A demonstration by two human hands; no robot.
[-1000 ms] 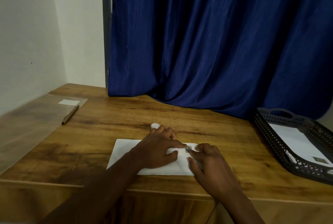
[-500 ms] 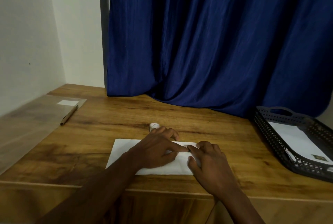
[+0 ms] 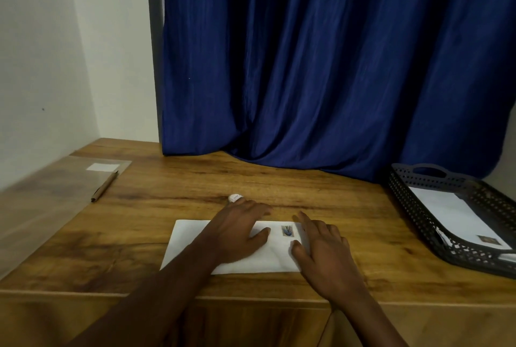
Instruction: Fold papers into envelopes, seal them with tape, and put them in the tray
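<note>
A white envelope (image 3: 190, 240) lies flat near the front edge of the wooden table (image 3: 321, 193). A small stamp-like sticker (image 3: 288, 231) with a blue picture sits near its upper right corner. My left hand (image 3: 240, 229) rests flat on the envelope's middle, fingers spread. My right hand (image 3: 321, 246) lies flat over the envelope's right end, fingers straight. A small white tape roll (image 3: 234, 197) stands just beyond my left hand. The dark perforated tray (image 3: 413, 207) at the right holds a white envelope (image 3: 452, 218) with a sticker.
A brown pen (image 3: 104, 186) and a small white slip (image 3: 102, 167) lie on a clear sheet (image 3: 55, 193) at the far left. A blue curtain (image 3: 321, 67) hangs behind the table. The white wall (image 3: 42, 67) borders the left side.
Both hands were pinching together at the envelope's upper right corner. They have now spread apart and lie flat, which uncovers the sticker.
</note>
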